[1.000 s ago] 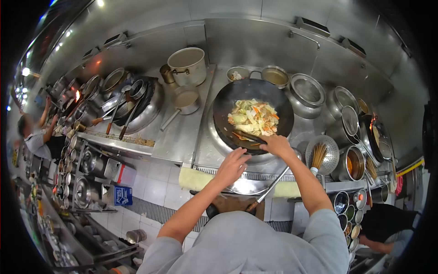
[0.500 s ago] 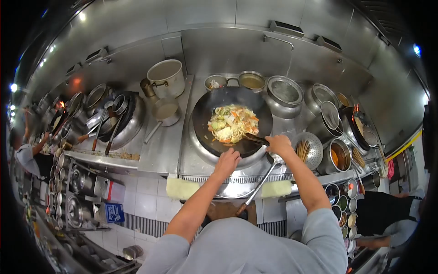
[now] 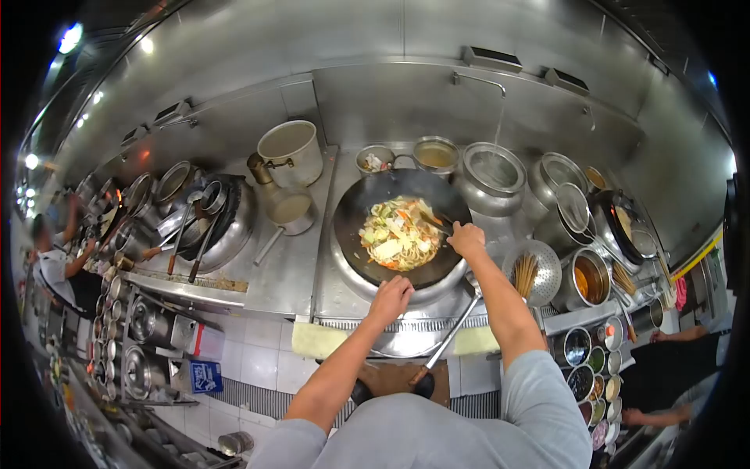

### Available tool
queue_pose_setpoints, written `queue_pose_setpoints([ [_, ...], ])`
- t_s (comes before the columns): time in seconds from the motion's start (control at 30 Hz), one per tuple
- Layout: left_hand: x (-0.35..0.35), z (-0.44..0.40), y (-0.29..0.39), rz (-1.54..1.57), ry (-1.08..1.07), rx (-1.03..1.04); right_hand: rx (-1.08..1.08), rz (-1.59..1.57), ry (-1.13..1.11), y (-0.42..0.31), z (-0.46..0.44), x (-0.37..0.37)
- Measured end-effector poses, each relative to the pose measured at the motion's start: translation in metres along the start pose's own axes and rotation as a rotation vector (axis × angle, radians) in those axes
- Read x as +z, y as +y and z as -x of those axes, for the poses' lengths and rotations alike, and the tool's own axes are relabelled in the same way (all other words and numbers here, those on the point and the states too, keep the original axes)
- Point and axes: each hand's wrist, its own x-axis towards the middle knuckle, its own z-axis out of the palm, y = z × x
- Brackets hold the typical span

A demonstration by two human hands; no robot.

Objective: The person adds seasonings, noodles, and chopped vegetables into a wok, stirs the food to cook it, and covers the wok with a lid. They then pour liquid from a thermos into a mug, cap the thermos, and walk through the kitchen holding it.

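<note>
A large black wok sits on the burner in front of me, holding noodles mixed with cabbage and carrot strips. My left hand is closed at the wok's near rim, its fingers curled over the edge. My right hand grips a dark, slim cooking utensil at the wok's right side. The utensil's tip reaches into the right part of the noodles; its exact kind is hard to make out. A long-handled ladle rests just right of the wok, below my right forearm.
A perforated strainer with a bundle of thin sticks lies to the right, beside a pot of orange liquid. Water runs from a tap into a lidded pot. A saucepan stands left. Other people work at both sides.
My right hand and the utensil have moved up and away from me, to the upper right of the noodles. The noodles have shifted and spread. My left hand stays at the rim.
</note>
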Motion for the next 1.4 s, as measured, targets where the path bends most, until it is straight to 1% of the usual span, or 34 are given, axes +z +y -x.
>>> queue_pose_setpoints([
  [0.03, -0.002, 0.0, -0.003, -0.017, -0.015, -0.012, 0.016, -0.021, 0.007, -0.007, -0.007, -0.003],
  [0.07, -0.004, 0.0, -0.004, -0.009, -0.016, -0.005, 0.038, -0.043, 0.134, -0.009, -0.018, 0.011],
  [0.1, -0.004, 0.002, -0.006, -0.014, -0.015, -0.022, 0.024, -0.046, 0.123, -0.007, -0.029, 0.023],
  [0.17, -0.011, 0.0, -0.005, 0.01, -0.057, -0.041, -0.099, 0.05, -0.003, -0.014, -0.04, 0.02],
  [0.2, -0.014, -0.001, -0.005, 0.021, -0.088, -0.054, -0.081, 0.018, 0.055, -0.019, -0.042, 0.016],
  [0.23, -0.016, 0.0, -0.006, 0.014, -0.083, -0.061, -0.091, 0.014, 0.056, -0.025, -0.044, 0.015],
  [0.3, -0.018, 0.004, -0.007, 0.014, -0.044, 0.001, -0.066, -0.006, 0.133, -0.039, -0.047, 0.013],
  [0.33, -0.025, 0.008, -0.003, 0.013, -0.02, 0.069, -0.101, 0.072, 0.005, -0.046, -0.056, 0.017],
  [0.37, -0.037, 0.015, 0.008, 0.002, -0.023, 0.062, -0.109, 0.062, 0.002, -0.054, -0.054, 0.013],
  [0.43, -0.058, 0.034, 0.035, -0.02, 0.095, 0.019, -0.144, 0.0, 0.045, -0.067, -0.039, -0.004],
  [0.47, -0.061, 0.047, 0.037, -0.046, 0.094, 0.004, -0.179, -0.079, 0.104, -0.074, -0.042, 0.005],
  [0.5, -0.063, 0.065, 0.039, -0.044, 0.086, -0.01, -0.182, -0.081, 0.088, -0.08, -0.043, 0.014],
  [0.57, -0.071, 0.094, 0.04, -0.004, 0.063, -0.066, -0.315, -0.113, 0.027, -0.109, -0.037, 0.007],
  [0.6, -0.075, 0.111, 0.04, 0.016, 0.045, -0.1, -0.307, -0.13, 0.008, -0.121, -0.022, -0.006],
  [0.63, -0.079, 0.13, 0.041, 0.038, 0.028, -0.136, -0.309, -0.131, 0.008, -0.123, -0.028, 0.002],
  [0.7, -0.086, 0.17, 0.039, 0.023, 0.08, -0.194, -0.189, -0.088, -0.117, -0.128, -0.047, 0.029],
  [0.73, -0.09, 0.19, 0.036, 0.024, 0.086, -0.2, -0.153, -0.116, -0.107, -0.126, -0.041, 0.023],
  [0.77, -0.093, 0.211, 0.034, -0.012, 0.105, -0.274, -0.161, -0.109, -0.113, -0.127, -0.029, 0.014],
  [0.8, -0.094, 0.231, 0.032, -0.043, 0.12, -0.351, -0.229, -0.086, -0.065, -0.127, -0.013, 0.007],
  [0.83, -0.094, 0.25, 0.029, -0.033, 0.119, -0.365, -0.296, -0.063, -0.019, -0.127, 0.004, -0.004],
  [0.87, -0.094, 0.266, 0.026, 0.009, 0.17, -0.458, -0.35, -0.123, -0.092, -0.131, 0.019, -0.02],
  [0.9, -0.092, 0.279, 0.023, 0.049, 0.221, -0.548, -0.352, -0.117, -0.102, -0.132, 0.02, -0.011],
  [0.93, -0.092, 0.285, 0.026, 0.058, 0.267, -0.568, -0.362, -0.071, -0.126, -0.136, 0.024, -0.01],
  [0.97, -0.093, 0.289, 0.027, 0.06, 0.266, -0.57, -0.369, -0.029, -0.146, -0.14, 0.027, -0.01],
  [1.03, -0.094, 0.294, 0.026, 0.056, 0.255, -0.59, -0.361, -0.071, -0.125, -0.13, 0.056, -0.022],
  [1.1, -0.094, 0.296, 0.024, 0.069, 0.252, -0.605, -0.474, -0.179, -0.074, -0.126, 0.086, -0.031],
  [1.13, -0.094, 0.293, 0.022, 0.073, 0.248, -0.61, -0.537, -0.186, -0.089, -0.12, 0.088, -0.021],
  [1.17, -0.095, 0.289, 0.02, 0.078, 0.242, -0.616, -0.534, -0.183, -0.097, -0.116, 0.083, -0.014],
  [1.23, -0.1, 0.285, 0.017, 0.064, 0.217, -0.529, -0.412, -0.063, -0.196, -0.108, 0.079, -0.002],
  [1.3, -0.108, 0.281, 0.011, 0.048, 0.204, -0.486, -0.383, -0.1, -0.209, -0.102, 0.099, -0.029],
  [1.37, -0.115, 0.282, 0.007, 0.038, 0.238, -0.515, -0.438, -0.17, -0.147, -0.097, 0.128, -0.044],
  [1.4, -0.117, 0.281, 0.008, 0.077, 0.253, -0.57, -0.493, -0.174, -0.153, -0.091, 0.128, -0.032],
])
